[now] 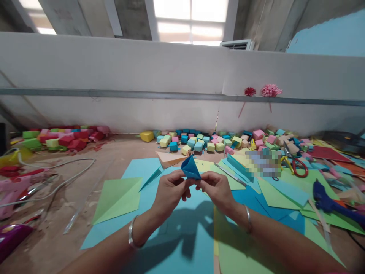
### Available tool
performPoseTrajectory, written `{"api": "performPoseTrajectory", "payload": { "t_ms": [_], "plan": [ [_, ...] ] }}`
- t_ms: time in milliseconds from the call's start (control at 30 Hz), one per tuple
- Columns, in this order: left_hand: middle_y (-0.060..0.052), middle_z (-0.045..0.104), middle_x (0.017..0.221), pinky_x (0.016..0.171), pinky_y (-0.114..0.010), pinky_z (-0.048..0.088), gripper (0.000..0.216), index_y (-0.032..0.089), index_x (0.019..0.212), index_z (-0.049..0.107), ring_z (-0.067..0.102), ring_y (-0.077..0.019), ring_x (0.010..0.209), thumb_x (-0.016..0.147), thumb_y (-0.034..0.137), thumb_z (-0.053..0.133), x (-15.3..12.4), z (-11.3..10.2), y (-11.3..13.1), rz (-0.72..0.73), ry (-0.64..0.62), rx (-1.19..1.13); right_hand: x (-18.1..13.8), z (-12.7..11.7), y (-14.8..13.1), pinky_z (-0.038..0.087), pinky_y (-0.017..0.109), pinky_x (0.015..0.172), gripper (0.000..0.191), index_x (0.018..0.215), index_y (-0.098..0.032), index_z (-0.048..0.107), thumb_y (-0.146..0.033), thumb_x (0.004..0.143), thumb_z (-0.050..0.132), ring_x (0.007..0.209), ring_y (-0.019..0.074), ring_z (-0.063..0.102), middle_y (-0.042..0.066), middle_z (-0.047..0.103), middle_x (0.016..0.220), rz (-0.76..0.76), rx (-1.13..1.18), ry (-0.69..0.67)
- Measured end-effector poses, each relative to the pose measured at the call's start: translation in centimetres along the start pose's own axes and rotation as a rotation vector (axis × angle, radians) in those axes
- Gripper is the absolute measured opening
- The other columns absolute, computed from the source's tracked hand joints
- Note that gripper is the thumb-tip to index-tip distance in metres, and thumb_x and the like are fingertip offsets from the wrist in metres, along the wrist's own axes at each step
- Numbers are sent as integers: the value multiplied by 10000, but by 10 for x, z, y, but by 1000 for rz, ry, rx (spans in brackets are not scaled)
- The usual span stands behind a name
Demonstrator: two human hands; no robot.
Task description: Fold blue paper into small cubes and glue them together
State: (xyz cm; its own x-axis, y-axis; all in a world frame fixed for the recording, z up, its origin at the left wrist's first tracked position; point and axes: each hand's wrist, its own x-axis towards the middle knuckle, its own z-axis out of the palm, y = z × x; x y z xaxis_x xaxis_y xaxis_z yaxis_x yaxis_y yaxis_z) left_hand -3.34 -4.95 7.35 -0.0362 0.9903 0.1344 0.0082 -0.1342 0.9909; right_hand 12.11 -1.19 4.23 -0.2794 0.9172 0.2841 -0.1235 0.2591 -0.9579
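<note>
Between my two hands is a small piece of folded blue paper [190,167], its upper part standing up in a cone-like point. My left hand [172,186] pinches its lower left side between thumb and fingers. On the lower right corner, my right hand [214,187] grips it with thumb and forefinger. Both hands are raised over a light blue paper sheet [171,236], where their shadows fall. A creased green paper square [119,198] lies to the left of my left hand. Close beyond my right hand lies a slim metal-bladed tool [230,175].
Several folded paper cubes [199,146] line the wall. Scissors [299,167] and a blue glue gun [327,198] lie right, among coloured sheets [273,194]. At left are a pink glue gun [17,188], a white cord [71,159] and a clear glue stick [74,219].
</note>
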Motion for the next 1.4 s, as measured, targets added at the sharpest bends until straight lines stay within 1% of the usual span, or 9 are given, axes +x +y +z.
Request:
{"api": "performPoseTrajectory", "payload": {
  "t_ms": [100, 233, 333, 467, 667, 800, 933, 1233, 1400],
  "plan": [
    [28, 593, 459, 354, -166, 400, 209, 134, 823, 704, 516, -86, 364, 737, 320, 744, 0, 2, -5, -45, -26, -102, 0, -2, 7, 491, 241, 553, 129, 661, -161, 662, -225, 774, 662, 562, 131, 611, 15, 651, 597, -75, -174, -41],
    [-16, 690, 615, 454, -213, 523, 209, 138, 812, 675, 669, -153, 528, 712, 303, 755, 2, 2, -5, -36, -34, -169, 5, -11, 3, 481, 254, 590, 154, 696, -176, 647, -131, 826, 576, 608, 134, 587, 18, 651, 652, -417, -538, -151],
    [-27, 717, 693, 507, -229, 559, 173, 138, 791, 671, 706, -172, 593, 707, 272, 742, 4, 1, -2, -34, -4, -128, 10, -23, -20, 529, 305, 734, 193, 917, -184, 661, -79, 867, 507, 830, 175, 634, 69, 679, 862, -677, -617, -23],
    [-33, 726, 726, 559, -239, 582, 157, 136, 788, 681, 724, -180, 638, 714, 266, 731, 5, 0, -2, -20, -15, -60, 11, -35, -54, 549, 338, 800, 246, 1081, -215, 646, -99, 884, 553, 959, 183, 609, 95, 607, 1039, -834, -624, 68],
    [-34, 724, 716, 598, -252, 594, 130, 140, 808, 686, 728, -184, 670, 749, 256, 696, 5, 0, -6, 6, -20, 24, 8, -39, -64, 556, 333, 791, 221, 1031, -237, 650, -98, 866, 601, 1015, 191, 598, 86, 575, 1087, -882, -632, -2],
    [-28, 721, 695, 594, -238, 588, 91, 153, 788, 700, 712, -161, 639, 741, 227, 674, 9, -5, -2, 67, -58, 124, 10, -47, -70, 549, 323, 781, 88, 907, -216, 656, -146, 869, 619, 948, 178, 614, 88, 601, 1058, -849, -634, -153],
    [-19, 726, 674, 571, -223, 571, 108, 173, 817, 723, 695, -146, 590, 738, 209, 660, 14, -15, 8, 151, -109, 247, 13, -57, -81, 536, 335, 798, 86, 948, -207, 679, -203, 891, 615, 946, 188, 622, 106, 632, 1046, -862, -751, -323],
    [-2, 735, 663, 564, -203, 520, 154, 190, 863, 721, 662, -128, 569, 773, 152, 603, 10, -22, 20, 299, -163, 523, 17, -53, -71, 500, 267, 648, 258, 768, -174, 616, -163, 952, 437, 743, 141, 594, 82, 675, 874, -769, -817, -376],
    [-11, 747, 704, 592, -225, 523, 157, 209, 865, 734, 680, -152, 616, 788, 178, 600, 11, -20, 20, 387, -121, 644, 13, -50, -74, 504, 277, 671, 189, 737, -187, 608, -117, 874, 498, 755, 151, 608, 77, 682, 881, -721, -714, -354]
  ]
}}
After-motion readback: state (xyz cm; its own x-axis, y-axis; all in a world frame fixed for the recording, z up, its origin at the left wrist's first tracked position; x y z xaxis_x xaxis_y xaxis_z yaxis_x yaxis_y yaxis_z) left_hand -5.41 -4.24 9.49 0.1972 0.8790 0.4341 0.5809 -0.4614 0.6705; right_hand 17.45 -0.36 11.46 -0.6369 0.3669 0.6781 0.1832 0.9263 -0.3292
